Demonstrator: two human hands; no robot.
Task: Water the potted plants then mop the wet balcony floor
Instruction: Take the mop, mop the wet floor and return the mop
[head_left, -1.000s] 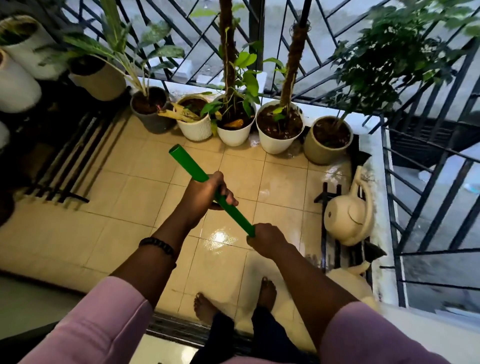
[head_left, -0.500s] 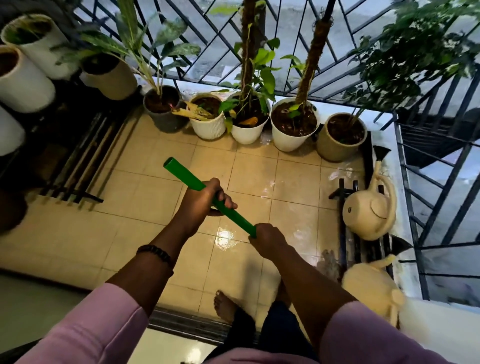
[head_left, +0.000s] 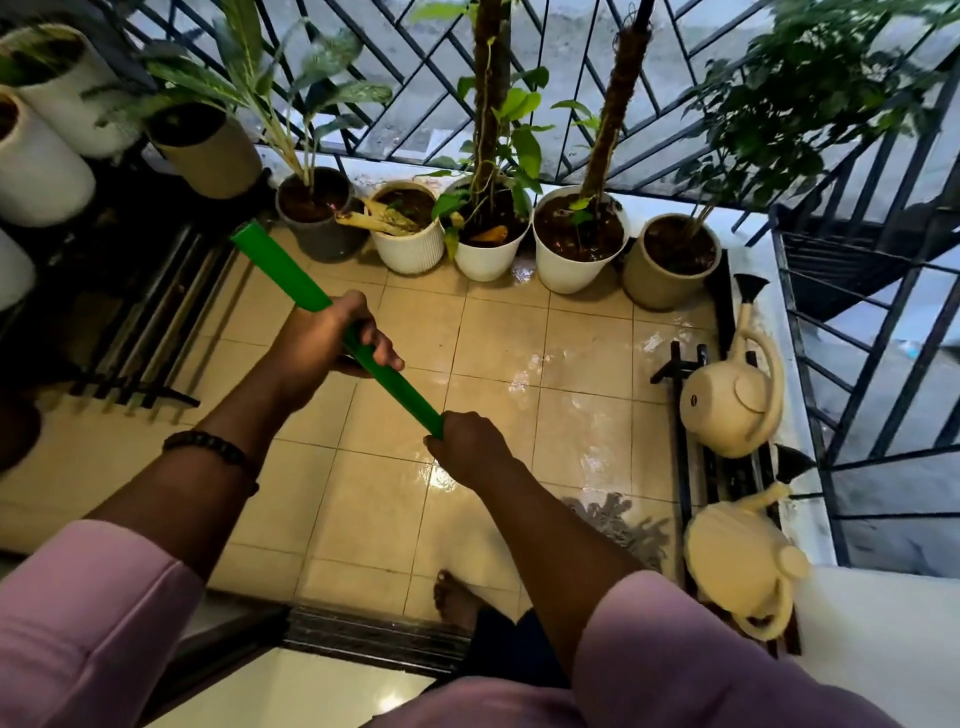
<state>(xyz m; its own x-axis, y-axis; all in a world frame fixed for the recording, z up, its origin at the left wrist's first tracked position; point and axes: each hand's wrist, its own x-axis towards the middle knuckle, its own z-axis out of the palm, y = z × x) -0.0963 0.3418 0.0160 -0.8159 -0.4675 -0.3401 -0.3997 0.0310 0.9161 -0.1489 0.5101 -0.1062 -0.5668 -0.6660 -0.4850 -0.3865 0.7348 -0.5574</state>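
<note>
Both hands grip a green mop handle (head_left: 291, 280) that slants from upper left down to the right. My left hand (head_left: 332, 343) holds it higher up; my right hand (head_left: 467, 441) holds it lower. The grey mop head (head_left: 618, 519) rests on the beige tiled floor (head_left: 582, 358), partly hidden behind my right forearm. The tiles shine with water near the middle and by the pots. A row of potted plants (head_left: 579, 239) stands along the far railing.
Two cream watering cans (head_left: 727, 405) (head_left: 737, 571) sit on a low black rack at the right. More white pots (head_left: 36, 156) stand on a rack at the left. Black metal railing (head_left: 857, 364) bounds the balcony. My bare foot (head_left: 454, 597) is by the door sill.
The handle's top end has swung up and left, and both hands shifted slightly with it. The mop head now shows to the right of my right forearm.
</note>
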